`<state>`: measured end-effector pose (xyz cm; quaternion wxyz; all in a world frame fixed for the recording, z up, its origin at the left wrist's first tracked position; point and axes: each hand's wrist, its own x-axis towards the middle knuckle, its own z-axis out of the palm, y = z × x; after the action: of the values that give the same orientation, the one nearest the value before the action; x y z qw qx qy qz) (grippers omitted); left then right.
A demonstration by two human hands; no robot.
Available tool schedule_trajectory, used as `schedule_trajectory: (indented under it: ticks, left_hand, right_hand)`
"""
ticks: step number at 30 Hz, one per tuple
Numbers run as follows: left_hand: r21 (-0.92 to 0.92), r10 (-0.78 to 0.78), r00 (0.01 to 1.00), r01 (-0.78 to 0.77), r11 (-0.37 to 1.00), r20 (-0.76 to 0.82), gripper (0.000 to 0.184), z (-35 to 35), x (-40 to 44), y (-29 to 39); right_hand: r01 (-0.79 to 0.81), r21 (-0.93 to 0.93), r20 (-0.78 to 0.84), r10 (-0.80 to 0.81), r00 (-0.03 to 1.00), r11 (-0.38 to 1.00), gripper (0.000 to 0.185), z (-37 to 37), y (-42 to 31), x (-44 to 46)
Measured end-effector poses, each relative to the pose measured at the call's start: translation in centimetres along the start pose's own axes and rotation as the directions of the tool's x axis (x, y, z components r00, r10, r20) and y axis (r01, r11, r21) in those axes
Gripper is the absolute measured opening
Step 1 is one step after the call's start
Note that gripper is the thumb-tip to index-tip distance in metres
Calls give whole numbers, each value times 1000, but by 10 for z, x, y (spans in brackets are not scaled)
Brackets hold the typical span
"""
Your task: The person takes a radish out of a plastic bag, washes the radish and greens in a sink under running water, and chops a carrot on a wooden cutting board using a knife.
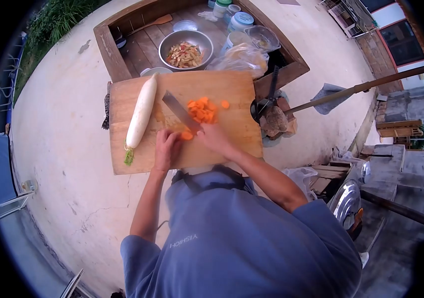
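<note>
A wooden cutting board (pixel 241 144) lies in front of me. My right hand (pixel 215 137) is closed round the handle of a cleaver (pixel 178 108), whose wide blade points up and left over the board. My left hand (pixel 166 146) has its fingers curled against a short piece of carrot (pixel 187 134) just below the blade. Cut carrot chunks (pixel 203 110) form a heap to the right of the blade, and one carrot slice (pixel 225 105) lies apart from it. Along the board's left side rests a whole white radish (pixel 142 111), its green stub toward me.
Beyond the board, a wood-framed table (pixel 145 47) holds a metal bowl (pixel 206 48) of chopped food, a wooden spatula (pixel 159 21), plastic bags (pixel 244 58) and several tubs (pixel 241 21). Stones (pixel 275 121) and a long pole (pixel 346 93) are at the board's right.
</note>
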<state>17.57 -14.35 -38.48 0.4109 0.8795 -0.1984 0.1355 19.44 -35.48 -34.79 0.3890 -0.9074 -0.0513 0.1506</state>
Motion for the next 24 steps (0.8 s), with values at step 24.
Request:
schedule_trajectory:
  ticks: [24]
  left_hand:
    - [-45, -6, 1000, 5, 999, -15, 19, 2, -13, -2]
  right_hand:
    - [151, 20, -71, -149, 986, 988, 26, 19, 12, 3]
